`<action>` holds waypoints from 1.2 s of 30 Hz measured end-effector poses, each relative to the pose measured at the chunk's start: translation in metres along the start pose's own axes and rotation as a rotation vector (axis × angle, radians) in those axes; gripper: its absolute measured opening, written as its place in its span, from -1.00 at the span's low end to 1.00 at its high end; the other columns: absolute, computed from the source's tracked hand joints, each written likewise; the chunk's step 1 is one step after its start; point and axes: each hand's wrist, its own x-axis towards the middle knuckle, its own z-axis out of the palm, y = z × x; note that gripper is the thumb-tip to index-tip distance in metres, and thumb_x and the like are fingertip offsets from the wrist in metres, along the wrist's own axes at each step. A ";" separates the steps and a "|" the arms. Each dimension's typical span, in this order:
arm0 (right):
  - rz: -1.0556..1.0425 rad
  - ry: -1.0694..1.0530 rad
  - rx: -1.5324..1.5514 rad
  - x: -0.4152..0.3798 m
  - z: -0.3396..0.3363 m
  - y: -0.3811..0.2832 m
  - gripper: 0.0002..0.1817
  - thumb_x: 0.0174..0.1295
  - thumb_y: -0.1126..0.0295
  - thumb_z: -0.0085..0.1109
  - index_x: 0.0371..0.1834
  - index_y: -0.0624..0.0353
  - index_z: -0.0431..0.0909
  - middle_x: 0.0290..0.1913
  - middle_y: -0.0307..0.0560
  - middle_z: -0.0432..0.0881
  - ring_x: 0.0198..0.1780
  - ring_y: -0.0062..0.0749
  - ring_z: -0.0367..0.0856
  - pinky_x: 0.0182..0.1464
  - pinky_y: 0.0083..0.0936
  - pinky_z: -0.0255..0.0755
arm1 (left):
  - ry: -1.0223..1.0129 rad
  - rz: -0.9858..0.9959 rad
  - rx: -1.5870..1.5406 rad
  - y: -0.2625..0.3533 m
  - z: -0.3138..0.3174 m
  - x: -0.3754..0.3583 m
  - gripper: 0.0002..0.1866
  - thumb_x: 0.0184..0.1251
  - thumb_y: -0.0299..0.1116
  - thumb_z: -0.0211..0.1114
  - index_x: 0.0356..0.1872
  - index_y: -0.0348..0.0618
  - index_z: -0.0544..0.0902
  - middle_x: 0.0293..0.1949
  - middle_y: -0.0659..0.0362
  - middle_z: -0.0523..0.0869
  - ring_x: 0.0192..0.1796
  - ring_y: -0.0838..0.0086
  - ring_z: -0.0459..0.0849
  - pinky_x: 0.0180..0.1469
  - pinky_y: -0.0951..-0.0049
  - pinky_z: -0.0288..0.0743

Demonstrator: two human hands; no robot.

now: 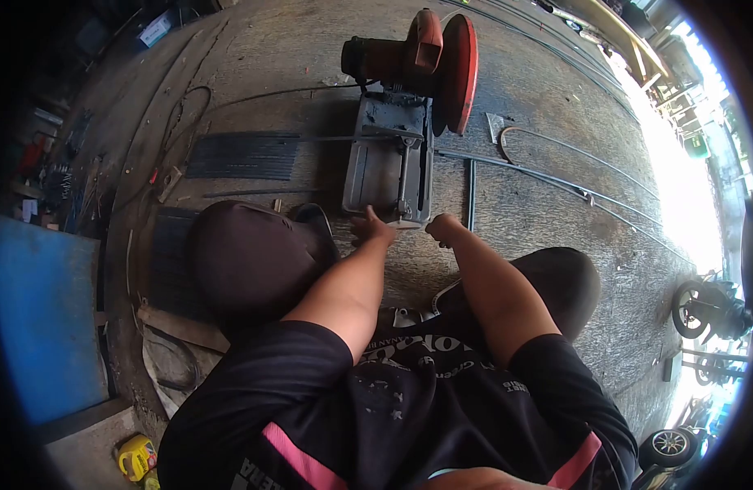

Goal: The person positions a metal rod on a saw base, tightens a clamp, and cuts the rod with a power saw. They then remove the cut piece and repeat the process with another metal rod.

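A chop saw stands on the floor in front of me, with a red motor and disc guard above a grey metal base. A clamp screw runs along the base's right side. My left hand is at the base's front edge, its thumb over the rim and its fingers curled at the front. Close to the front right corner is my right hand, its fingers curled closed; whatever they hold is hidden. A long thin metal bar extends right from the saw.
Dark cut metal strips lie side by side left of the saw. A short bar is on the floor at the right, near a bent rod. A cable trails leftward. A motorcycle stands far right.
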 end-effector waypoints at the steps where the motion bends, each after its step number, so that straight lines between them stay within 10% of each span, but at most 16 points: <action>1: 0.014 0.002 0.037 -0.003 -0.001 0.000 -0.59 0.26 0.35 -0.23 -0.02 0.38 0.54 -0.13 0.12 0.66 -0.36 -0.24 0.72 -0.19 -0.31 0.58 | 0.056 -0.091 -0.113 -0.016 0.024 0.036 -0.03 0.01 0.19 0.26 0.37 -0.15 0.11 0.36 -0.24 0.12 0.38 -0.15 0.13 0.34 -0.07 0.11; 5: -0.040 0.054 0.067 0.005 -0.001 0.009 -0.57 0.24 0.16 -0.12 -0.32 0.38 0.58 -0.40 0.10 0.66 -0.43 -0.21 0.69 -0.42 -0.28 0.57 | 0.076 -0.260 -0.117 -0.017 -0.006 0.039 -0.10 0.04 0.15 0.25 0.32 -0.19 0.18 0.24 -0.22 0.29 0.30 -0.12 0.26 0.26 -0.07 0.20; 7: 0.015 0.041 0.008 -0.001 -0.003 0.003 -0.60 0.25 0.37 -0.21 -0.04 0.39 0.55 -0.18 0.13 0.67 -0.33 -0.26 0.72 -0.23 -0.30 0.59 | 0.020 -0.115 -0.069 0.008 -0.026 0.016 -0.13 0.04 0.14 0.26 0.30 -0.20 0.22 0.16 -0.20 0.40 0.25 -0.09 0.35 0.22 -0.07 0.26; 15: 0.018 0.075 0.003 0.001 0.003 -0.002 -0.62 0.23 0.32 -0.15 -0.16 0.39 0.58 -0.32 0.12 0.67 -0.42 -0.23 0.70 -0.34 -0.35 0.59 | -0.029 0.525 0.119 0.032 -0.017 -0.041 0.08 -0.18 0.28 0.38 0.37 0.04 0.10 0.20 -0.21 0.25 0.27 -0.04 0.24 0.27 -0.01 0.17; 20: 0.023 0.108 0.080 0.014 0.011 0.007 -0.61 0.23 0.23 -0.11 -0.22 0.36 0.59 -0.42 0.12 0.67 -0.46 -0.22 0.68 -0.39 -0.29 0.57 | -0.111 0.196 0.158 0.033 -0.016 -0.028 -0.09 0.02 0.14 0.32 0.39 0.22 0.08 0.37 -0.08 0.07 0.40 0.04 0.10 0.32 -0.13 0.06; 24: -0.069 0.096 0.004 0.031 0.017 0.020 -0.61 0.23 0.22 -0.10 -0.23 0.36 0.59 -0.41 0.12 0.66 -0.48 -0.23 0.68 -0.43 -0.28 0.56 | 0.188 -0.232 -0.374 0.011 -0.052 -0.001 -0.36 0.36 -0.10 0.05 0.37 -0.08 0.10 0.37 -0.13 0.08 0.37 0.02 0.16 0.31 -0.12 0.09; 27: -0.050 0.110 0.010 0.027 0.007 0.013 -0.61 0.23 0.24 -0.11 -0.26 0.38 0.59 -0.41 0.13 0.66 -0.48 -0.24 0.68 -0.44 -0.27 0.56 | 0.182 -0.314 -0.185 -0.003 -0.003 0.031 -0.33 0.32 -0.01 0.07 0.35 -0.12 0.15 0.33 -0.18 0.13 0.35 -0.01 0.20 0.30 -0.07 0.11; 36: 0.018 0.064 0.012 0.022 0.011 0.001 -0.64 0.23 0.33 -0.17 -0.32 0.40 0.58 -0.38 0.12 0.66 -0.44 -0.22 0.69 -0.41 -0.26 0.58 | -0.148 0.271 0.174 0.042 -0.033 -0.043 -0.08 0.04 0.24 0.24 0.41 0.16 0.08 0.38 -0.13 0.06 0.41 -0.04 0.06 0.30 -0.18 0.07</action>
